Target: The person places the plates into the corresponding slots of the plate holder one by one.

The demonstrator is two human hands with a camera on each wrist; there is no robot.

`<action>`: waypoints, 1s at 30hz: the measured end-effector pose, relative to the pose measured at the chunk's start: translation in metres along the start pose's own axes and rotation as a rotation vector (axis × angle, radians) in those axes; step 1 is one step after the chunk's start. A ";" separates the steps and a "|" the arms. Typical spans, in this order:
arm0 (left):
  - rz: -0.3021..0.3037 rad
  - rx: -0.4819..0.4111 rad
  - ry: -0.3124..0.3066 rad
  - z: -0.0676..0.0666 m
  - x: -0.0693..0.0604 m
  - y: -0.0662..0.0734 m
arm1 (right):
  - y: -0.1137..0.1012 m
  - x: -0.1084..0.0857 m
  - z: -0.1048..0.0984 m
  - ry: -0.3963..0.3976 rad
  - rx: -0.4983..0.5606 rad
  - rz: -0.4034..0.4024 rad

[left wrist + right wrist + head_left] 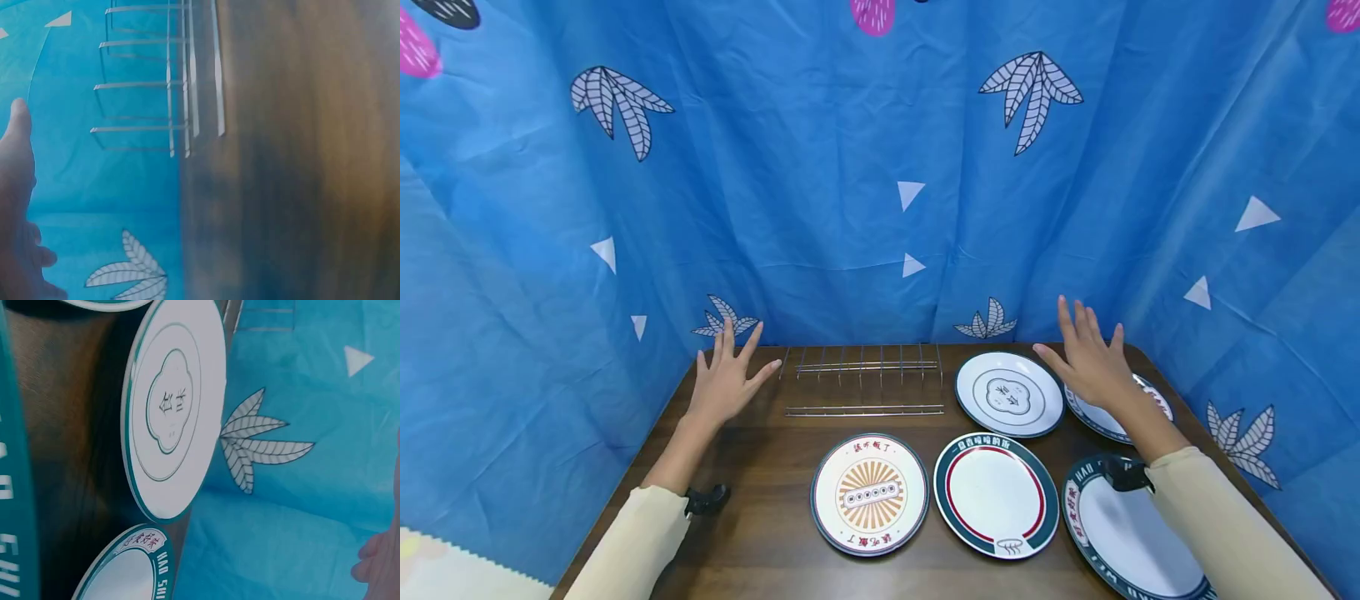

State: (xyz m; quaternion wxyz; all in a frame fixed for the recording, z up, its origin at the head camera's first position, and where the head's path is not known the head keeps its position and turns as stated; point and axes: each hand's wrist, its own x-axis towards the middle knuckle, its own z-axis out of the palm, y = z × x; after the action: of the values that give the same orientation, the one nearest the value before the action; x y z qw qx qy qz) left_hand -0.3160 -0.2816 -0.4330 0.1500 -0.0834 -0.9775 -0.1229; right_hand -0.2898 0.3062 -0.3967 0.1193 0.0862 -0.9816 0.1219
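With fingers spread, my left hand [721, 382] is held up left of a wire dish rack [865, 410] and touches nothing. My right hand [1092, 365], fingers also spread and holding nothing, is over the back right plates. Nearest to it are a white plate with a lobed emblem [1008, 394] and a green-rimmed plate [1097, 417], which the hand and forearm partly cover. In front lie a sunburst plate [870, 533] and a plate with a red ring [997, 492]. A large green-rimmed plate [1127, 533] sits partly under the right sleeve.
The brown wooden table [760, 533] is bordered at the back and sides by a blue patterned curtain [842, 208]. The rack's upright wires [137, 85] stand against the back curtain. Dark straps [706, 500] are on both wrists.
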 end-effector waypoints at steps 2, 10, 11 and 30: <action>-0.007 -0.052 -0.004 0.006 -0.007 0.002 | -0.001 -0.012 -0.004 0.001 0.017 -0.001; -0.071 -0.325 -0.106 0.024 -0.024 0.010 | -0.005 -0.057 -0.016 0.019 0.100 -0.028; -0.082 -0.362 -0.125 0.027 -0.024 0.010 | -0.006 -0.062 -0.017 0.010 0.111 -0.025; -0.216 -1.139 -0.102 0.067 -0.024 0.000 | 0.020 -0.145 -0.019 0.093 0.246 0.092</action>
State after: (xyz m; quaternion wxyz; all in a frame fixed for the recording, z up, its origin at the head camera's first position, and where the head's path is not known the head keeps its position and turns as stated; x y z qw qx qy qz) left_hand -0.3115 -0.2665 -0.5023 0.0211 -0.0566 -0.7663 -0.6397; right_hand -0.1510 0.3502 -0.4198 0.1475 0.0495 -0.9555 0.2505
